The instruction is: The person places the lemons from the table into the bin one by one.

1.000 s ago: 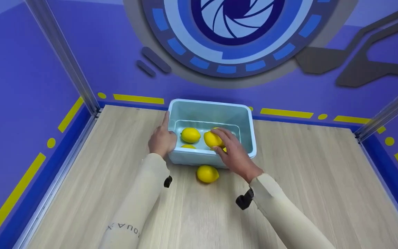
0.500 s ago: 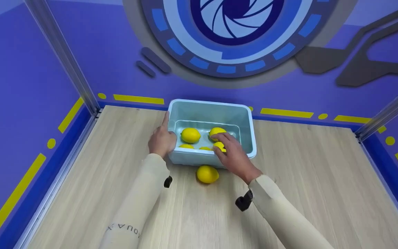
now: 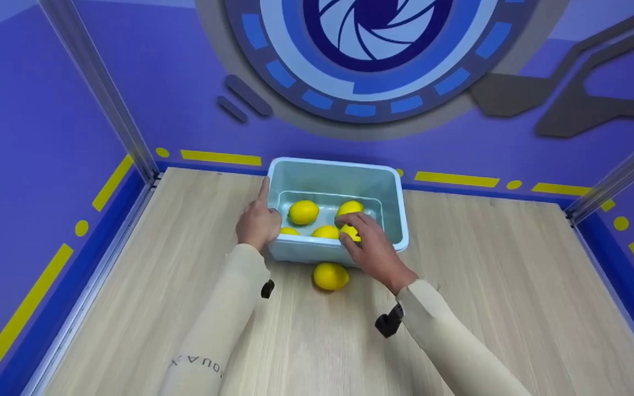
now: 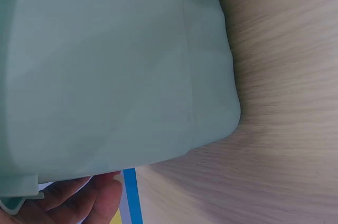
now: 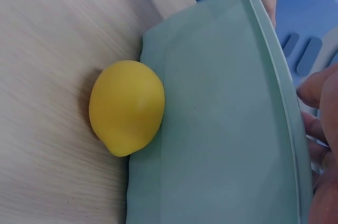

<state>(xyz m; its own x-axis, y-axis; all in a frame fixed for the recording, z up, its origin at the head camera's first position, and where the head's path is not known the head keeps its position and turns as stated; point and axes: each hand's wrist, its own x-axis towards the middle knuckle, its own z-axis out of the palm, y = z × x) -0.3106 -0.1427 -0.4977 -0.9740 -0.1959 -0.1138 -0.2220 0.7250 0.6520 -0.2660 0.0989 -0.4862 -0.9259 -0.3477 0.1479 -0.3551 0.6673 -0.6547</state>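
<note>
A pale blue-green plastic bin [image 3: 311,251] stands near the back wall with several lemons inside. My left hand [image 3: 258,223] grips its left rim, index finger pointing along the side; in the left wrist view those fingers [image 4: 108,197] curl below the rim. My right hand [image 3: 376,250] reaches over the front right rim, fingers loosely bent. A lemon [image 3: 352,232] shows between its thumb and fingers, low in the bin. Around it lie a back lemon [image 3: 351,207], a left lemon [image 3: 303,212] and a front lemon [image 3: 325,231]. Another lemon [image 5: 127,108] rests outside, against the front wall.
The wood-grain tabletop [image 3: 493,275] spreads on both sides of the bin. A blue-purple printed panel [image 3: 179,99] rises close behind it, and metal posts [image 3: 110,93] mark the back corners.
My right hand has let go of a lemon it held over the bin and stays above it. Lemons inside have rolled and shifted. My left hand and the outside lemon stay put.
</note>
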